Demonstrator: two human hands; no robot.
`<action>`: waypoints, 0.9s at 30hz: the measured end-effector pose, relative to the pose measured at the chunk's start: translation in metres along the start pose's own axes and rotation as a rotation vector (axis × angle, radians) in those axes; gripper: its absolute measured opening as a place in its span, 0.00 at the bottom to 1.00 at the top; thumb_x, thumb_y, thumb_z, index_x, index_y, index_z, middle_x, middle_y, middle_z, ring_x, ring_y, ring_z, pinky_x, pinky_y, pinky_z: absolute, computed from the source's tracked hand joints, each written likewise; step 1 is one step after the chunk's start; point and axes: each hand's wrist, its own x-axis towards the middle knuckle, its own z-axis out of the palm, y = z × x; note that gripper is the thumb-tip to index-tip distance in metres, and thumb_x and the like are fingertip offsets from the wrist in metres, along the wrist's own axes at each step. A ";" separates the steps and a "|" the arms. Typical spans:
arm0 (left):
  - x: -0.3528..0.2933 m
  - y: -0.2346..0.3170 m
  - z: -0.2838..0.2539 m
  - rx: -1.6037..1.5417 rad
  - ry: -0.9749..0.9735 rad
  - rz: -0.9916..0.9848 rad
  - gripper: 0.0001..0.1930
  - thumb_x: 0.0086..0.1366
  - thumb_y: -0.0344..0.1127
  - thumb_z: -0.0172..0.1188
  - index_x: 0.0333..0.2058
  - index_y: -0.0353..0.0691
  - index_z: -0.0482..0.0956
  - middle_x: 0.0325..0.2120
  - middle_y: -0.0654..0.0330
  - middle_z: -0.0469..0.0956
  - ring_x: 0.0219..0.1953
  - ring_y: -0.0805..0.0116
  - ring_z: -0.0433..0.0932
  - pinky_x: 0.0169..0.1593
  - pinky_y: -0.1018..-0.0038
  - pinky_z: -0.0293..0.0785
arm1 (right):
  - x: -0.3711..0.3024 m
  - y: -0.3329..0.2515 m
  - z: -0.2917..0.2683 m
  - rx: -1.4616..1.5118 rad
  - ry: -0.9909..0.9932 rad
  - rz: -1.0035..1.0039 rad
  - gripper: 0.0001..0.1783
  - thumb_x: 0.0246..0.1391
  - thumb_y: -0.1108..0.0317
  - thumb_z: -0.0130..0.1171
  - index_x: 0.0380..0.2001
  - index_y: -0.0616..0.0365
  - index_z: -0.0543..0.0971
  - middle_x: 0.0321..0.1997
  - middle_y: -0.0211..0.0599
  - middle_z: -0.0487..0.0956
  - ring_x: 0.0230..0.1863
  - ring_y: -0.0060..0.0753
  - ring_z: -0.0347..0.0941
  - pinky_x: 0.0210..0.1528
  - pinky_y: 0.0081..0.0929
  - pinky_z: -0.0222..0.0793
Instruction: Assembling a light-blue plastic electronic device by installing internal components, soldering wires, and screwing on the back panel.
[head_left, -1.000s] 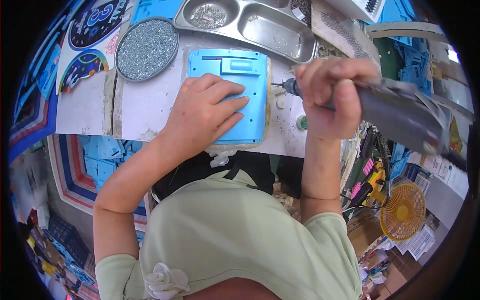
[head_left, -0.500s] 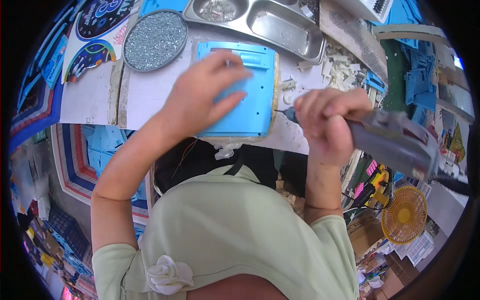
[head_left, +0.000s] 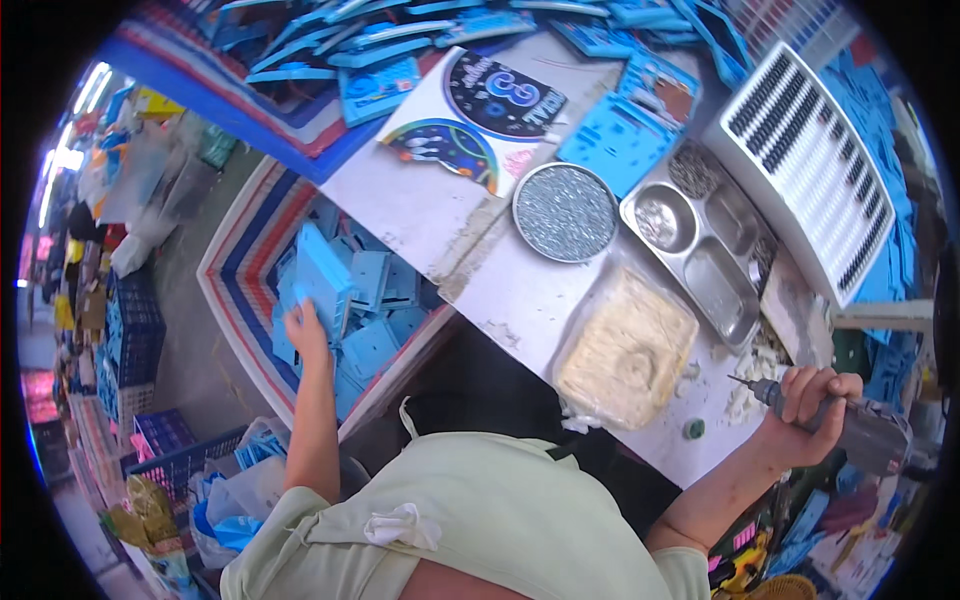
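Observation:
My left hand (head_left: 308, 330) is closed on the edge of a blue plastic case (head_left: 322, 272). The case is held tilted over a striped woven bag (head_left: 232, 262) that contains several similar blue cases (head_left: 372, 345). Away to the right, my right hand (head_left: 815, 405) grips a grey electric screwdriver (head_left: 872, 436), its thin bit pointing left past the table's edge area. Between the hands, a cream pad (head_left: 630, 345) wrapped in clear plastic lies bare on the white table (head_left: 500, 320).
A round dish of small screws (head_left: 566, 212) and a metal compartment tray (head_left: 722, 290) stand behind the pad. Farther right is a white rack with rows of black parts (head_left: 810, 170). Blue cases (head_left: 400, 88) pile up at the back. White plastic pieces (head_left: 745, 395) lie beside the screwdriver bit.
The view has swung left. My left hand has gone from the blue case on the pad to the striped bag, holding a case; the pad is now bare. My right hand keeps the screwdriver.

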 end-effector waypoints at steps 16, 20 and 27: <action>0.096 0.392 0.212 -0.089 -0.209 1.197 0.08 0.63 0.37 0.64 0.34 0.37 0.83 0.34 0.53 0.82 0.38 0.52 0.81 0.42 0.62 0.76 | 0.014 0.022 0.015 -0.297 0.181 0.126 0.29 0.59 0.56 0.65 0.55 0.61 0.68 0.24 0.29 0.67 0.21 0.20 0.62 0.28 0.22 0.61; 0.149 0.468 0.322 0.463 0.062 1.398 0.12 0.62 0.42 0.64 0.37 0.39 0.82 0.33 0.55 0.81 0.42 0.51 0.82 0.47 0.55 0.78 | 0.007 0.014 0.001 -0.373 0.275 0.130 0.28 0.57 0.59 0.65 0.55 0.61 0.68 0.25 0.31 0.68 0.22 0.22 0.63 0.27 0.22 0.60; 0.168 0.499 0.378 0.785 0.010 1.315 0.10 0.66 0.34 0.56 0.42 0.40 0.82 0.34 0.52 0.83 0.42 0.49 0.85 0.42 0.54 0.83 | 0.003 -0.002 -0.017 -0.409 0.242 0.168 0.29 0.56 0.64 0.63 0.56 0.64 0.66 0.30 0.37 0.72 0.27 0.27 0.69 0.31 0.24 0.66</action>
